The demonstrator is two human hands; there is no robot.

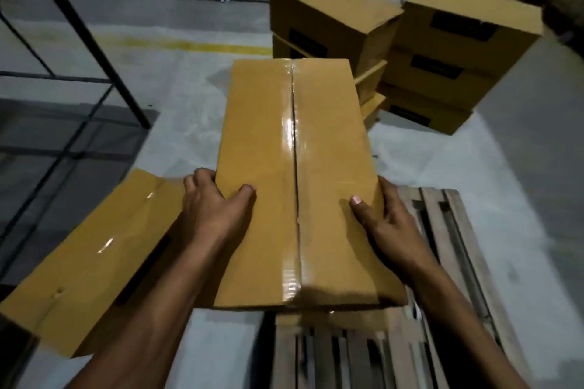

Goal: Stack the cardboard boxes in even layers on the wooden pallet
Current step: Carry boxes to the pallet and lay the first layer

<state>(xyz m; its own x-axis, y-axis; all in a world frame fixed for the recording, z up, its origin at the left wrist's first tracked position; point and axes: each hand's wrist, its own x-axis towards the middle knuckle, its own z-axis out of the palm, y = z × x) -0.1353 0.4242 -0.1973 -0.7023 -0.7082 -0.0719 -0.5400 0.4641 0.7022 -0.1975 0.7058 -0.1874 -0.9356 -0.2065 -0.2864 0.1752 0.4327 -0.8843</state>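
Both hands, left [212, 199] and right [386, 215], clamp the box [294, 174] above the pallet [448, 230]. Another box [85, 256] lies beside the left fingers; stacks [426, 50] stand beyond on concrete floor [177, 79].

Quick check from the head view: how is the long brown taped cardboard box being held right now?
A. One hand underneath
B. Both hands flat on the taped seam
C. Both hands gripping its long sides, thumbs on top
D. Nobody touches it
C: the left hand and the right hand each clasp a long side of the long brown taped cardboard box, thumbs lying on its top face.
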